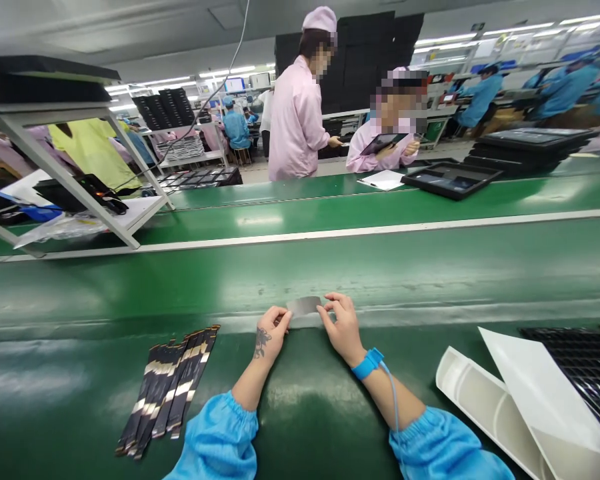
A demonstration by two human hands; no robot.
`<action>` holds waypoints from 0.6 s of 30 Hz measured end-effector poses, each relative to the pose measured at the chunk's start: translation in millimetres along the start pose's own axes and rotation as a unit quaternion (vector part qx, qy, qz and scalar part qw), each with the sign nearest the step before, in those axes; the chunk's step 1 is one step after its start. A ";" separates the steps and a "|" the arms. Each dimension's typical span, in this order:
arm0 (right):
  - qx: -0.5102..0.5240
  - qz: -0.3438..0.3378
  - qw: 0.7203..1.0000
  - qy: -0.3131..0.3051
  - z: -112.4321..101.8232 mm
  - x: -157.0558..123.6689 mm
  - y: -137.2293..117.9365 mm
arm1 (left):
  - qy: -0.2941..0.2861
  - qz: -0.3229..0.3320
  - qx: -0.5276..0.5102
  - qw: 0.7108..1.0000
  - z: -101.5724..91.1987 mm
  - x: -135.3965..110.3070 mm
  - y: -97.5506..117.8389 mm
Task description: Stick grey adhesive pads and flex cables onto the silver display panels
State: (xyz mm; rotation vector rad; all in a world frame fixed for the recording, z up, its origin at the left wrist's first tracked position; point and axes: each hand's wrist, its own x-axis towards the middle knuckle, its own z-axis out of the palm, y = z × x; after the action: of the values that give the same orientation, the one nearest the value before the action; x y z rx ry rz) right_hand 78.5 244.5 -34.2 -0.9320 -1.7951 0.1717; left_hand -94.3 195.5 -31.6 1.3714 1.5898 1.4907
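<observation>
Between my two hands is a small thin grey strip [304, 306], slightly bowed, whose exact kind I cannot make out. My left hand [274, 328] pinches its left end between thumb and fingertips. At the right end my right hand [341, 325] grips it the same way, with a blue wrist strap [368, 363] and cord on that wrist. To the left of my forearms, a fanned pile of dark flat flex cables [167, 387] with silvery patches lies on the green work surface [320, 413].
On the right lie a white trough-like tray [473, 393], a white sheet [540, 387] and a black ribbed tray [587, 360]. A metal rack [93, 227] stands at the left. Across the bench are two co-workers in pink [297, 120], beside stacked black trays [525, 150].
</observation>
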 end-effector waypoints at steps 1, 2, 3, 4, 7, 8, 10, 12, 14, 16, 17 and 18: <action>0.000 -0.004 1.000 -0.002 0.3 -0.7 -1.4 | -0.002 0.005 0.001 1.000 0.0 -0.9 1.6; 0.001 -0.007 1.000 -0.004 0.7 -1.3 -2.4 | -0.005 0.011 0.001 1.000 0.0 -1.8 3.2; 0.002 -0.010 1.000 -0.006 1.1 -1.7 -2.9 | -0.009 0.017 0.002 1.000 0.1 -2.6 4.5; 0.003 -0.010 1.000 -0.007 1.4 -1.9 -2.7 | -0.013 0.022 0.003 1.000 0.1 -3.2 5.4; -0.001 0.003 1.000 -0.001 1.8 -0.9 0.7 | -0.009 0.027 0.004 1.000 0.2 -2.7 4.5; -0.002 0.008 1.000 0.002 1.8 -0.4 2.0 | -0.002 0.025 0.003 1.000 0.2 -2.1 3.3; -0.001 0.014 1.000 0.003 2.0 -0.1 3.1 | 0.013 0.020 0.001 1.000 0.2 -0.8 1.0; 0.005 0.012 1.000 -0.003 2.3 -0.7 2.3 | 0.017 0.018 0.000 1.000 0.4 -0.2 -0.3; 0.011 0.011 1.000 -0.007 2.5 -1.5 0.9 | 0.015 0.019 0.000 1.000 0.5 -0.3 -0.7; 0.014 0.015 1.000 -0.006 2.4 -1.8 -0.1 | 0.015 0.019 -0.001 1.000 -0.1 -0.4 -0.8; 0.015 0.017 1.000 -0.005 2.2 -1.8 -0.4 | 0.018 0.018 -0.002 1.000 -0.5 -0.3 -0.8; 0.016 0.019 1.000 -0.004 2.1 -1.8 -0.7 | 0.023 0.017 -0.002 1.000 -1.0 -0.1 -0.8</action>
State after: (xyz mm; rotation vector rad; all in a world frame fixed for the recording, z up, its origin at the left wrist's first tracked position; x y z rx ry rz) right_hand 76.6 243.5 -36.1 -0.9446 -1.7782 0.2277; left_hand -95.4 195.1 -32.2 1.3768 1.5969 1.5543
